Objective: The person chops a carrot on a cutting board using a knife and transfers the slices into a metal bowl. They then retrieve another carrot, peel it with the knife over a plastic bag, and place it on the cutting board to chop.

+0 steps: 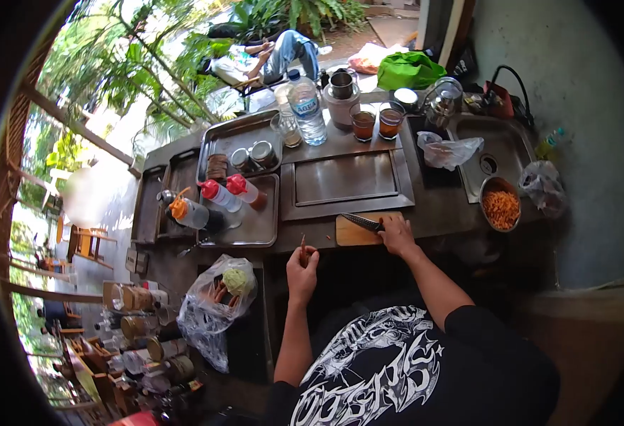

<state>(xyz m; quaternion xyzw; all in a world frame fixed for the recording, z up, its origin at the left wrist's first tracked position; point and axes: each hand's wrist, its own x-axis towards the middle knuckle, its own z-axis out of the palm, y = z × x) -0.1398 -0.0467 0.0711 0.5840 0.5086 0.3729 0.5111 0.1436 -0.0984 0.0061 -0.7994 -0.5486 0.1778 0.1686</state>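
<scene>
My right hand [397, 236] is closed round the handle end of a knife [360, 221]. Its dark, patterned blade lies across a small wooden cutting board [351, 236], pointing left. To the left, my left hand [302, 273] is raised at the counter's front edge, its fingers pinching a thin, reddish-brown pointed piece [303, 243]; it may be a carrot, but it is too small to be sure. A small orange scrap lies on the counter between the hand and the board. At the right, a metal bowl [493, 223] holds finely cut orange pieces that look like carrot.
Squeeze bottles [213, 196] stand on a metal tray [268, 226]. Behind are a water bottle [308, 113], two glasses of brown drink [376, 126] and a sink [521, 135]. A plastic bag [205, 312] with vegetables is lower left. Another person [273, 60] sits beyond.
</scene>
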